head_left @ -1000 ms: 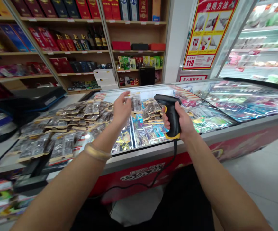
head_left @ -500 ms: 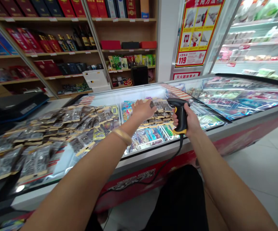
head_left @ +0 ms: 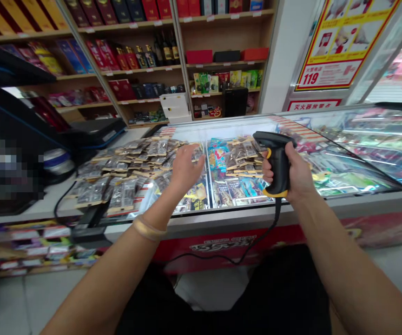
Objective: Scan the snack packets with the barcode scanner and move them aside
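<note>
In my right hand (head_left: 298, 174) is a black barcode scanner (head_left: 279, 163) with yellow trim, its nose pointing left and its cable hanging from the handle. My left hand (head_left: 187, 167) hovers over the right edge of the large pile of packets (head_left: 124, 193), thumb apart from the fingers, and I see nothing in it. These packets are clear with brown ends and lie heaped on the freezer's glass top. A smaller stack of the same packets (head_left: 246, 153) lies to the right, left of the scanner.
The chest freezer (head_left: 221, 223) stretches across in front of me, with colourful packs under its glass. A counter with a dark screen (head_left: 19, 107) stands at the left. Shelves (head_left: 138, 72) of boxes and bottles line the back. The scanner's cable (head_left: 221, 257) loops down along the freezer front.
My view has turned left, bringing the counter and screen in. My left hand has moved from beside the small stack to the large pile's edge. The scanner stays in my right hand.
</note>
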